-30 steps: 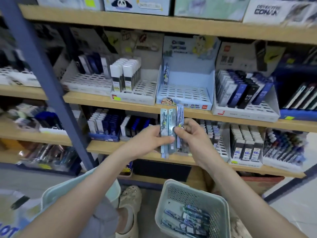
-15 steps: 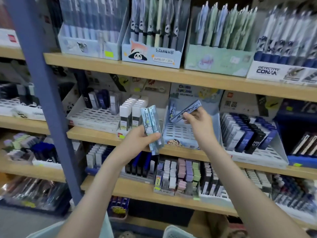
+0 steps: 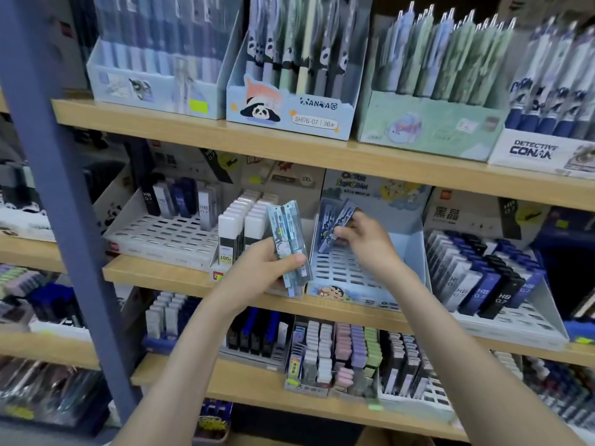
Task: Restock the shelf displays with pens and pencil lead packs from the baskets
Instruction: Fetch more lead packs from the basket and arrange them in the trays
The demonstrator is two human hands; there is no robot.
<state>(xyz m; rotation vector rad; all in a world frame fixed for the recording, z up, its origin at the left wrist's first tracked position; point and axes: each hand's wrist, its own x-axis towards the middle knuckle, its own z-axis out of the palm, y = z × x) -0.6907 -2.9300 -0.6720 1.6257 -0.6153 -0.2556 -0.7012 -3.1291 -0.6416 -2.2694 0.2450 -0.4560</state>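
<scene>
change: our right hand [image 3: 363, 239] has lowered one lead pack [image 3: 344, 215], fingers pinching it, into the blue tray [image 3: 347, 272] far-left corner | left hand [image 3: 264, 272] grips spare packs [image 3: 288, 226] just left | restock: this pack nearly shelved

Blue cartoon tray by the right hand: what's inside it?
Mostly bare slots. A leaning pack sits at the back left of the blue tray, and the right hand pinches a second pack beside it. The hand covers the slots beneath it.

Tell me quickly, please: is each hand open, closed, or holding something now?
Left hand: holding a bunch of lead packs.
Right hand: pinching a single pack at the blue tray.
</scene>
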